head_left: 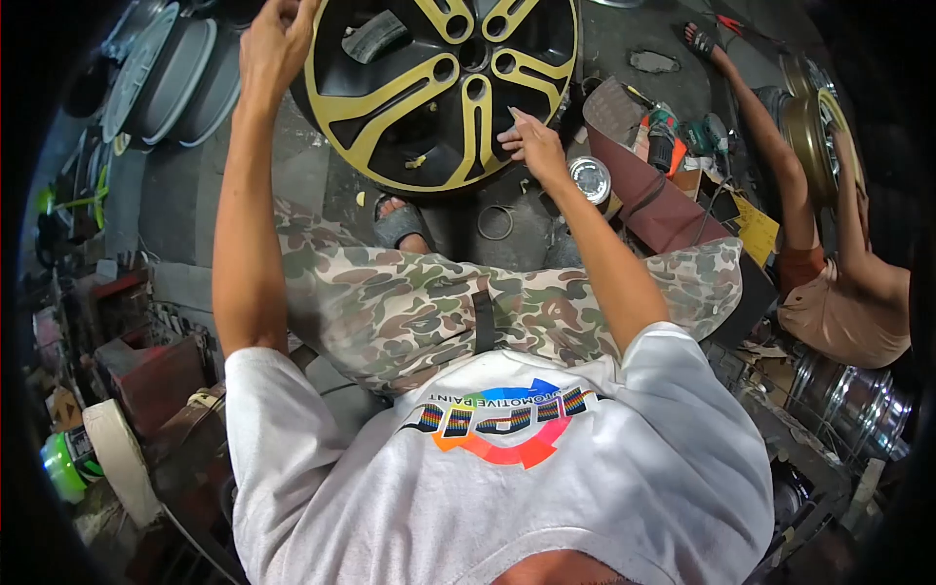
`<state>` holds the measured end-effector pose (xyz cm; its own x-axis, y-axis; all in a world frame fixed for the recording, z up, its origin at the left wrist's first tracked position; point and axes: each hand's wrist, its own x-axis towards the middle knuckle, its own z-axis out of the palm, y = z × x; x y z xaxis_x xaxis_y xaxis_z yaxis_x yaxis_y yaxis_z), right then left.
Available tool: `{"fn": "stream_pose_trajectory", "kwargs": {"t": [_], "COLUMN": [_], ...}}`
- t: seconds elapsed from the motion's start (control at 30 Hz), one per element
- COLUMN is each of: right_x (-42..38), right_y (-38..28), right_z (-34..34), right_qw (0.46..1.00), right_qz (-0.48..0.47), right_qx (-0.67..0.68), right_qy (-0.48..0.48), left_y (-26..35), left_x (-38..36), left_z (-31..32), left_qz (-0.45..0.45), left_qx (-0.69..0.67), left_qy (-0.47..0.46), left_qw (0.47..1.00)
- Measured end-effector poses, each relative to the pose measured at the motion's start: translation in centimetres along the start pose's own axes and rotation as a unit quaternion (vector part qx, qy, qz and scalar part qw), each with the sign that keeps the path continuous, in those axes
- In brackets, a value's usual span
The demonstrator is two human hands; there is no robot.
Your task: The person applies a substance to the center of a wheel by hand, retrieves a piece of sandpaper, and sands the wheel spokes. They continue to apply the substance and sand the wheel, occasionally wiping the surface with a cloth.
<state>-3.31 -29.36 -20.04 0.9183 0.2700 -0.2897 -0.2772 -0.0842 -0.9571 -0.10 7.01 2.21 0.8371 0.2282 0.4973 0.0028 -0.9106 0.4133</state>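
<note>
A black and yellow alloy wheel rim (475,117) leans before my knees at the top of the head view. My left hand (278,44) is at its left edge, fingers bent against the rim and partly cut off by the frame. Over the lower right spokes is my right hand (534,146), its thumb and fingers pinched round a small pale pointed thing too small to name. A dark grey curved piece (376,37) lies in the rim's upper left opening. Low between the spokes is a small yellow scrap (416,161).
Right of the rim stand a tin can (589,180), a brown-red abrasive sheet (648,180) and a green power tool (663,136). Another person (843,302) sits at the right by a gold rim (807,127). Grey rims (180,83) stand at upper left. A ring (495,222) lies on the floor.
</note>
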Motion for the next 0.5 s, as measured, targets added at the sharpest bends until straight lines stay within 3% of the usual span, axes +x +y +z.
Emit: {"fn": "stream_pose_trajectory", "kwargs": {"t": [0.07, 0.1, 0.2, 0.3, 0.5], "right_x": [1.2, 1.4, 3.0, 3.8, 6.2], "right_y": [1.4, 1.2, 2.6, 2.2, 3.0], "right_z": [1.7, 2.2, 3.5, 4.2, 6.0], "right_qw": [0.992, 0.979, 0.961, 0.976, 0.976], "right_qz": [-0.071, -0.087, -0.107, -0.070, -0.039], "right_qx": [-0.080, -0.144, -0.162, -0.099, 0.079], "right_qy": [0.070, 0.115, 0.197, 0.182, 0.197], "left_y": [0.9, 1.6, 3.1, 3.8, 3.6], "left_x": [-1.7, -3.1, -6.5, -7.8, -6.5], "left_z": [-0.6, -0.5, 0.1, 1.2, 3.2], "left_qz": [-0.077, -0.087, -0.116, -0.160, -0.150], "left_qx": [0.041, 0.028, 0.000, 0.007, 0.073], "left_qy": [-0.129, -0.137, -0.151, -0.132, -0.084], "left_qw": [0.988, 0.986, 0.982, 0.978, 0.982]}}
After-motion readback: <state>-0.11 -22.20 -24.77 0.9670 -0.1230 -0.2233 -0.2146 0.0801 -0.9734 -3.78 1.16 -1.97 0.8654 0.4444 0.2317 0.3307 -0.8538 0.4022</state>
